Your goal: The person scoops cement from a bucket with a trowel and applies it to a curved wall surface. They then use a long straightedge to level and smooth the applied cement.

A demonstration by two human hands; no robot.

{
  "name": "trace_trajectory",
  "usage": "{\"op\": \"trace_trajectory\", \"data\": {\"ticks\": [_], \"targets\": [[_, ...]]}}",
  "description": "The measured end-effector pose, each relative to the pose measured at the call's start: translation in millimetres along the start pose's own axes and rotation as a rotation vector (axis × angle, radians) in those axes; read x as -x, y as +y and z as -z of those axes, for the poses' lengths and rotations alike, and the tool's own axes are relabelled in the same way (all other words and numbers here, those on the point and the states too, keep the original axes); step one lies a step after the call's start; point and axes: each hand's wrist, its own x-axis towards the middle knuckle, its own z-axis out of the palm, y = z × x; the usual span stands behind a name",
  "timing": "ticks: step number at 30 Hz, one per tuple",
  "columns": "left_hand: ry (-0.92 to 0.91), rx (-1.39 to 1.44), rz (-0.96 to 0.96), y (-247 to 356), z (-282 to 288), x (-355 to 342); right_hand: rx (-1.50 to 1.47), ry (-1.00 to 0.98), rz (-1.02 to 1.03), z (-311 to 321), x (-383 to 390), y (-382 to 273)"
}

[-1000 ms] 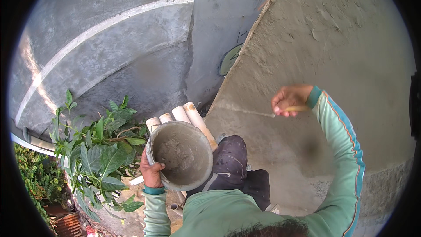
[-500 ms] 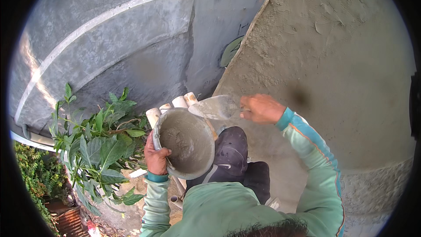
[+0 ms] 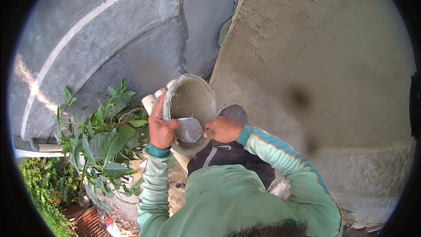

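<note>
My left hand (image 3: 160,128) grips the side of a grey bucket (image 3: 195,96), thumb over the rim. The bucket is tilted, and wet grey mortar coats its inside wall. My right hand (image 3: 223,130) is closed round the handle of a trowel (image 3: 188,130), most of which the fingers hide. The trowel's blade is inside the lower part of the bucket mouth, its tip close to my left thumb. My knee (image 3: 234,113) in dark trousers shows beside the bucket.
A leafy plant (image 3: 105,145) grows close to my left forearm. White pipe ends (image 3: 149,102) stick up behind the bucket. A freshly mortared wall (image 3: 307,61) rises on the right, and a smooth grey wall (image 3: 127,35) at the far left. Rusty corrugated sheet (image 3: 90,223) lies low left.
My right hand has brought the trowel left and down from beyond the rim into the bucket. My left hand has raised and tilted the bucket. The view has shifted slightly.
</note>
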Motion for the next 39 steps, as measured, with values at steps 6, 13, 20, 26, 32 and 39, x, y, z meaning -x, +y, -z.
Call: {"op": "trace_trajectory", "data": {"ticks": [6,13,20,26,32,39], "targets": [[0.19,0.172,0.098,-24,18,7,0.06,0.045,-0.223,20,5,0],[0.301,0.453,0.12,-40,63,47,-0.012,-0.037,-0.007,50,23,-2],[0.479,0.461,0.125,-60,78,84,-0.849,-0.426,-0.272,117,59,40],[0.539,0.511,0.309,-78,84,119,-0.481,0.875,-0.363,295,106,113],[0.252,0.638,0.864,-54,110,122,-0.168,0.732,-0.295,251,110,43],[0.269,0.645,0.649,-32,54,109,0.235,0.235,-0.097,79,59,2]]}}
